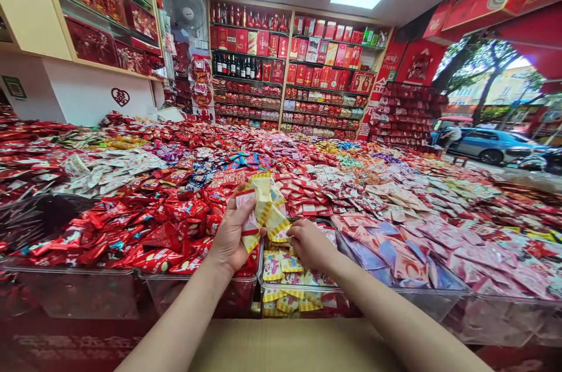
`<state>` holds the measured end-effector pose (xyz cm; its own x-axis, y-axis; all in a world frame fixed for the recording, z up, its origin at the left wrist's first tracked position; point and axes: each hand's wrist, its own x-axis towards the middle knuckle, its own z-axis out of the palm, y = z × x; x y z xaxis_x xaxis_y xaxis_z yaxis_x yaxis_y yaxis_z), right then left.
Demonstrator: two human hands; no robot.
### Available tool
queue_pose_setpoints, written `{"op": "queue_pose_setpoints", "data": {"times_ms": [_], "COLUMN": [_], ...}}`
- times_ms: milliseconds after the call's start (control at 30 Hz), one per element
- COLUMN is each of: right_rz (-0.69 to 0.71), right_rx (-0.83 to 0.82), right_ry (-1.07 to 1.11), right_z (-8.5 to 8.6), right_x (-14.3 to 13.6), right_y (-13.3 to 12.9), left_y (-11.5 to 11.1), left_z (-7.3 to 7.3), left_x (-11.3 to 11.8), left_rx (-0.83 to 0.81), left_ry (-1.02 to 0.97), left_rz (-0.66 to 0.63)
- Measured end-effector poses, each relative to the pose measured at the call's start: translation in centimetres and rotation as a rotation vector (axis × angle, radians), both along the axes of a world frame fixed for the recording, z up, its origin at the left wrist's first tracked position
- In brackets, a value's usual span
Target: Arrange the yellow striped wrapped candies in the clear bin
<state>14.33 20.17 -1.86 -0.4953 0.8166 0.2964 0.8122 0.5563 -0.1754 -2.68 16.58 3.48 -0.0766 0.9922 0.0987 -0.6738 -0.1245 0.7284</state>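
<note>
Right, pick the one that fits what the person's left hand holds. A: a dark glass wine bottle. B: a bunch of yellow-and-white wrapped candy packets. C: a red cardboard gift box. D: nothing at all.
B: the left hand is closed around a bunch of yellow-and-white wrapped candy packets, raised above the clear plastic bin of the same packets, where the right hand reaches in.

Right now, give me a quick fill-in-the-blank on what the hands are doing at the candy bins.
1. The left hand holds a bunch of ____-edged candy packets.
2. The right hand reaches into the clear bin of packets, palm facing ____.
3. The bin left of it holds mostly ____ wrappers.
4. Under the forearms lies a brown ____ surface.

Missing words: yellow; down; red; cardboard
</note>
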Motion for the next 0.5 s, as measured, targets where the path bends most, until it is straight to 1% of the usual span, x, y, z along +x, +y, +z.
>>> {"op": "queue_pose_setpoints", "data": {"times_ms": [100,200,267,367,433,500], "right_rz": [-0.145,-0.21,-0.18,-0.071,-0.016,-0.017], "right_rx": [0.035,-0.013,-0.089,-0.156,-0.135,-0.083], "right_ry": [0.075,0.048,-0.005,-0.079,-0.117,-0.129], "right_z": [0.3,0.8,1.0,1.2,1.0,0.6], "right_x": [0.8,1.6,2.0,2.1,2.0,1.8], "right_y": [0.2,0.2,0.1,-0.1,-0.2,-0.1], "left_y": [-0.1,0.0,0.1,0.1,0.1,0.1], "left_z": [0.0,-0.1,-0.2,-0.2,-0.2,-0.2], "left_x": [-0.1,-0.1,-0.1,0.0,0.0,0.0], "left_rx": [-0.009,-0.008,-0.004,0.002,0.011,0.02], "left_ry": [-0.017,-0.002,0.011,-0.001,-0.01,-0.007], "left_rz": [0.012,0.03,0.032,0.021,0.015,0.007]}}
